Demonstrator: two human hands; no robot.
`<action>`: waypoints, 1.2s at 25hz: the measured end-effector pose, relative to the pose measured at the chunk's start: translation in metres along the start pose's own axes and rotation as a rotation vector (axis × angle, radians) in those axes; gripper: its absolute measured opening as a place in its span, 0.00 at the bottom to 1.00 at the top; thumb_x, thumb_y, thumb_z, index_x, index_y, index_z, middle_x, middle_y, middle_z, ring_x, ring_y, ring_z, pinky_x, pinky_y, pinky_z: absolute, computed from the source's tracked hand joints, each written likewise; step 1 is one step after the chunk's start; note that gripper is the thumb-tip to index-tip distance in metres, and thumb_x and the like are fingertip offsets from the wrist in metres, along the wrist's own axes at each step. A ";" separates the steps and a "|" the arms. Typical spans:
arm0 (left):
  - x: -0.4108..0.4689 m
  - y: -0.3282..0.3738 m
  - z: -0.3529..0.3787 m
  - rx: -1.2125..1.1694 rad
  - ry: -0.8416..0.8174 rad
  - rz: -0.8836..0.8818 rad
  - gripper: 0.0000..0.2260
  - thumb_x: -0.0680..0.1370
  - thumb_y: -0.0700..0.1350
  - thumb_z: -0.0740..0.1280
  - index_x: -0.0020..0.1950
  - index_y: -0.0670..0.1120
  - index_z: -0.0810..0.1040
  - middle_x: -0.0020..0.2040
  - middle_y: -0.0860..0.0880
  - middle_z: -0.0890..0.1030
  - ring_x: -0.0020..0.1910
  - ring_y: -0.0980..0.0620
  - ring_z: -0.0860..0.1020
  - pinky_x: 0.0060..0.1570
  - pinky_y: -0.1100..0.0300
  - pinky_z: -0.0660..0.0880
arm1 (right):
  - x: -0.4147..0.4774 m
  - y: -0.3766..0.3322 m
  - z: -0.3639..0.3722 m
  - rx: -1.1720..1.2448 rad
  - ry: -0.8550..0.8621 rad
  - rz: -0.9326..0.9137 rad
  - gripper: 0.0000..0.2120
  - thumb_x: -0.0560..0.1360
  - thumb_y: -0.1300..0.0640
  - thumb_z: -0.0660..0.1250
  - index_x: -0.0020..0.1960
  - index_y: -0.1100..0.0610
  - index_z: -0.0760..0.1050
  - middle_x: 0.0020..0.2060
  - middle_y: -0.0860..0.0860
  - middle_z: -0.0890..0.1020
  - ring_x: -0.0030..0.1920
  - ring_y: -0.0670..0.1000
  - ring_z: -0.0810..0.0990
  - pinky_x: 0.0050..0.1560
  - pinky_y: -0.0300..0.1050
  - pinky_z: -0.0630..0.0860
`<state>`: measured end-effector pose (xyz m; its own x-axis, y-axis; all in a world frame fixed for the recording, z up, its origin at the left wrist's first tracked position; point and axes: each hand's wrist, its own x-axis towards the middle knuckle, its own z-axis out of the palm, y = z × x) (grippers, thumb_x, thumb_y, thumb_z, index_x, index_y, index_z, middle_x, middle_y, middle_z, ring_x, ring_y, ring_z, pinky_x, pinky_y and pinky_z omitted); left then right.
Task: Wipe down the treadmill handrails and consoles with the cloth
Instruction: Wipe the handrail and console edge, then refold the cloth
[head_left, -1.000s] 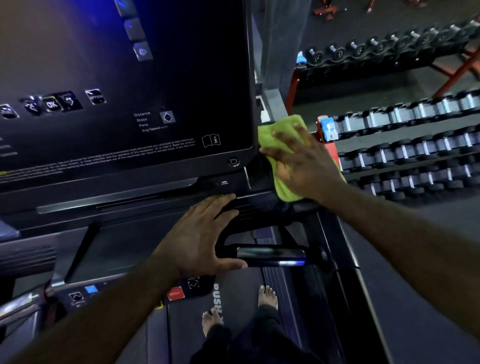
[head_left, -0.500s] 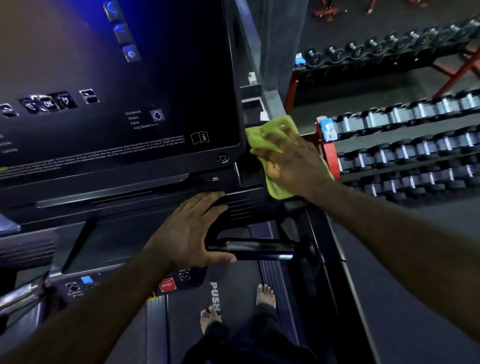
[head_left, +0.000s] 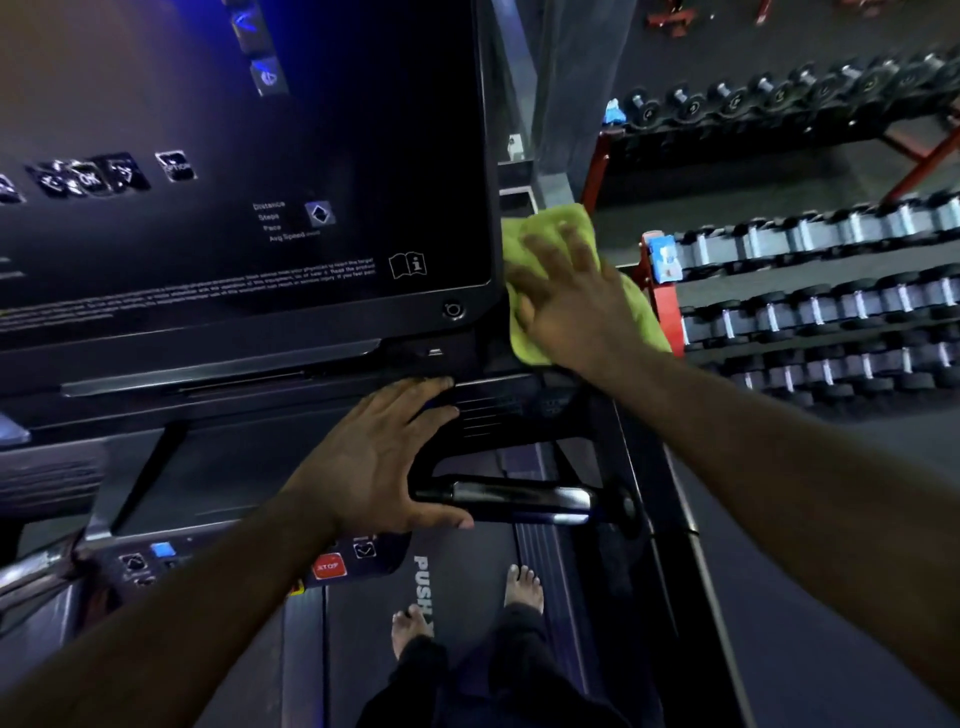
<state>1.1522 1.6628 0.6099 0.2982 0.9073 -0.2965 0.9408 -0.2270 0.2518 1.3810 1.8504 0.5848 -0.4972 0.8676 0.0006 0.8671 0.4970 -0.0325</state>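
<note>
While the dark treadmill console (head_left: 234, 218) fills the upper left of the view, its glossy face showing faint icons and small print, the dumbbell racks (head_left: 810, 312) on red frames stand off to the right on the gym floor, with at least 3 rows of weights. Below the console runs the treadmill belt (head_left: 363, 634), printed with white lettering. A short horizontal handrail grip (head_left: 524, 500), black with a shiny band, crosses just under the console's lower right corner.

The yellow-green cloth (head_left: 550, 221) sits at the console's right edge, beside its lower right corner, flattened between that side and the right hand (head_left: 569, 306). This hand lies flat on the cloth with its fingers straight and spread apart, and cloth shows above the fingertips and below the palm. The left hand (head_left: 371, 462) rests on the ledge beneath the screen, its 4 fingers straight and close together, pointing up and right, while the thumb is held wide and touches the left end of the grip. It holds nothing.

2 bare feet (head_left: 524, 590) stand on the belt below dark trouser legs. A red STOP button (head_left: 328, 567) shows on the lower panel just beneath the left wrist.
</note>
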 end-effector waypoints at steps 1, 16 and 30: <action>0.000 0.000 0.001 -0.002 0.001 -0.011 0.54 0.65 0.84 0.63 0.84 0.55 0.61 0.86 0.56 0.49 0.84 0.52 0.48 0.80 0.55 0.45 | 0.024 -0.002 -0.005 0.016 -0.021 0.084 0.25 0.82 0.42 0.56 0.79 0.40 0.66 0.82 0.50 0.63 0.82 0.64 0.56 0.72 0.69 0.67; 0.002 -0.003 0.008 0.014 0.085 0.040 0.55 0.63 0.85 0.62 0.81 0.52 0.67 0.84 0.51 0.59 0.82 0.48 0.57 0.82 0.47 0.55 | 0.017 -0.058 -0.004 0.058 -0.098 0.040 0.33 0.80 0.50 0.53 0.85 0.50 0.54 0.83 0.55 0.57 0.82 0.65 0.52 0.76 0.71 0.56; -0.006 -0.005 0.006 -0.043 0.164 0.122 0.54 0.63 0.86 0.60 0.76 0.49 0.72 0.81 0.49 0.63 0.80 0.47 0.59 0.80 0.48 0.57 | -0.079 -0.076 -0.036 0.122 -0.131 0.114 0.25 0.74 0.59 0.71 0.69 0.43 0.78 0.67 0.47 0.77 0.71 0.59 0.67 0.63 0.59 0.78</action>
<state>1.1471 1.6564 0.6045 0.3757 0.9204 -0.1085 0.8907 -0.3263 0.3165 1.3557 1.7444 0.6229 -0.4029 0.9045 -0.1401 0.9119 0.3836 -0.1460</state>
